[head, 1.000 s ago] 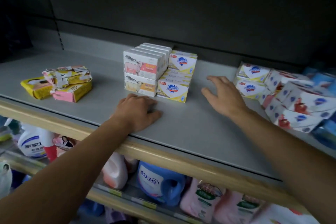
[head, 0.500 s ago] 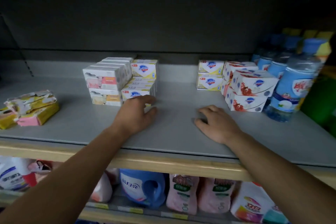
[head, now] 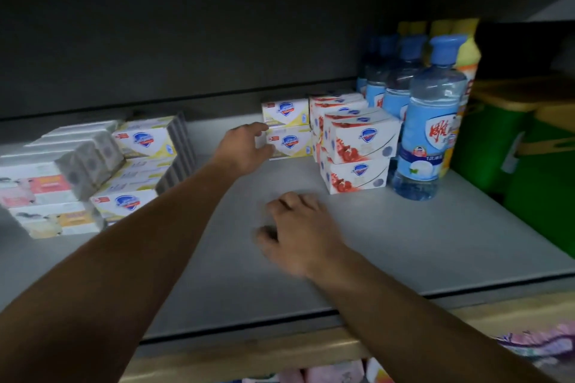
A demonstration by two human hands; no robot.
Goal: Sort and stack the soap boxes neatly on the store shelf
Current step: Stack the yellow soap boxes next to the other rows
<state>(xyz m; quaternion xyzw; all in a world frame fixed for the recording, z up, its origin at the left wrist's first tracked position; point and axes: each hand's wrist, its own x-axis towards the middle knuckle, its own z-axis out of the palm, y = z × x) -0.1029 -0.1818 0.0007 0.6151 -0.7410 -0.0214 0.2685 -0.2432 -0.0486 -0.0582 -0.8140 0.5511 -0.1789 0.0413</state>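
— How many yellow-and-white soap boxes (head: 287,127) stand by the left hand (head: 245,146)?
— Two, stacked. Two red-and-white boxes (head: 357,152) show at the front; those behind blur together.
— And on the left?
— Two yellow-shield boxes (head: 141,171) show their fronts; the layers between can't be counted.
— Bottles?
— At least four blue-capped bottles (head: 431,121).

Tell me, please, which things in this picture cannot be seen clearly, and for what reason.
- Head view: the right hand is motion-blurred, so its finger pose is unclear.
- The left hand reaches the lower yellow soap box; whether it grips the box is uncertain.
- The pink and white boxes on the left are blurred, their print unreadable.
- Rear blue-capped bottles are partly hidden behind the front bottle.
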